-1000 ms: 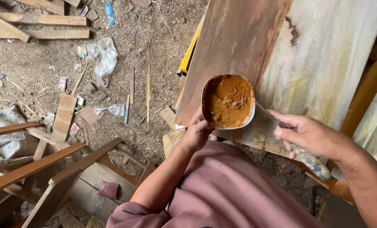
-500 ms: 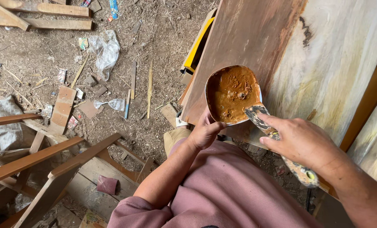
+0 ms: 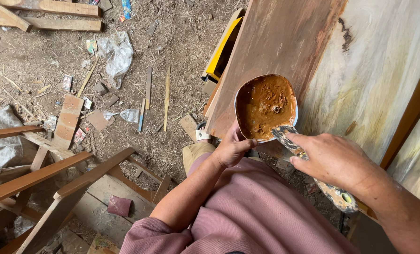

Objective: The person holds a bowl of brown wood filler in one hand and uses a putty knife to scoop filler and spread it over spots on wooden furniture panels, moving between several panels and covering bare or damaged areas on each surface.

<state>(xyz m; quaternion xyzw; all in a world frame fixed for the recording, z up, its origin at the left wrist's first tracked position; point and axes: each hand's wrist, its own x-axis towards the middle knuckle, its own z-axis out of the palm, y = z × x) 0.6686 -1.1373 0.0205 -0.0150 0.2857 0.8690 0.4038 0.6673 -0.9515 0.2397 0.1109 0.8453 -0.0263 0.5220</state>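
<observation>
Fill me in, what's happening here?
A person stands over a large wooden panel. The left hand holds a bowl of brown paste by its rim. The right hand grips a putty knife, its blade tip at the bowl's lower edge. Wood scraps litter the dirt floor.

A dirt floor (image 3: 172, 42) strewn with sawdust fills the upper left of the frame. A crumpled clear plastic bag (image 3: 117, 54) lies near the top, with a smaller plastic scrap (image 3: 125, 115) below it. Thin wood strips (image 3: 166, 96) and a short plank (image 3: 67, 120) lie scattered at centre left. Long timber beams (image 3: 50, 14) cross the top left corner. A wooden frame (image 3: 45, 183) occupies the lower left, with a small reddish block (image 3: 119, 205) beside it. A yellow board (image 3: 224, 44) leans at the top centre. A grey sack (image 3: 5, 141) sits at the left edge.
</observation>
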